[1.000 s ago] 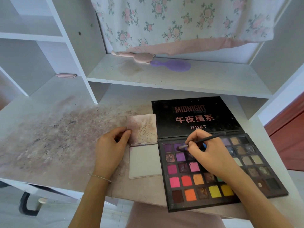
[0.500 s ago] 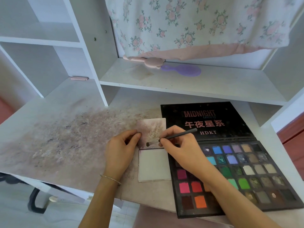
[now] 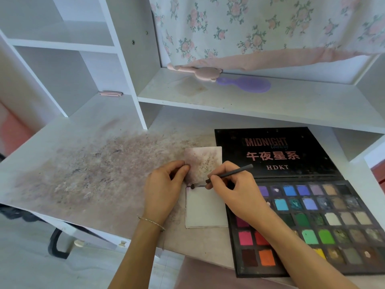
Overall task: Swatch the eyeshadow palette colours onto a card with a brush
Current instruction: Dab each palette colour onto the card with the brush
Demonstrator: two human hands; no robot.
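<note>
- Your right hand [image 3: 233, 195] is pinching the brush [image 3: 229, 174] between thumb and fingertips, like a pen, with the dark handle slanting up and away to the right.
- The brush tip is pointing left and down, at or just above the top left corner of the white card [image 3: 205, 207]; whether it is touching cannot be told.
- A small dark smudge and a thin purplish line are showing along that top edge of the card, between your two hands.
- Your left hand [image 3: 164, 190] is resting on the worktop [image 3: 83, 167] just left of the card, fingers curled, thumb and forefinger pressing on the left edge of the stained card [image 3: 203, 163].
- The stained card is lying just beyond the white card, its lower edge meeting it, speckled with pinkish powder.
- The palette [image 3: 308, 222] is lying open just right of the white card, partly under your right wrist and forearm; its pans are running from purples and blues near your hand to greens, neutrals, pinks and oranges nearer you.
- Its black lid [image 3: 275, 153] is lying flat beyond your right hand, reading MIDNIGHT and HDKT.
- A thin bracelet [image 3: 151, 222] is sitting on your left wrist.
- The worktop left of your left hand is smeared with purplish-brown powder.
- On the shelf [image 3: 250, 101] beyond both hands, a pink comb [image 3: 198, 73] and a purple hairbrush [image 3: 245, 84] are lying under a floral cloth [image 3: 260, 28].
</note>
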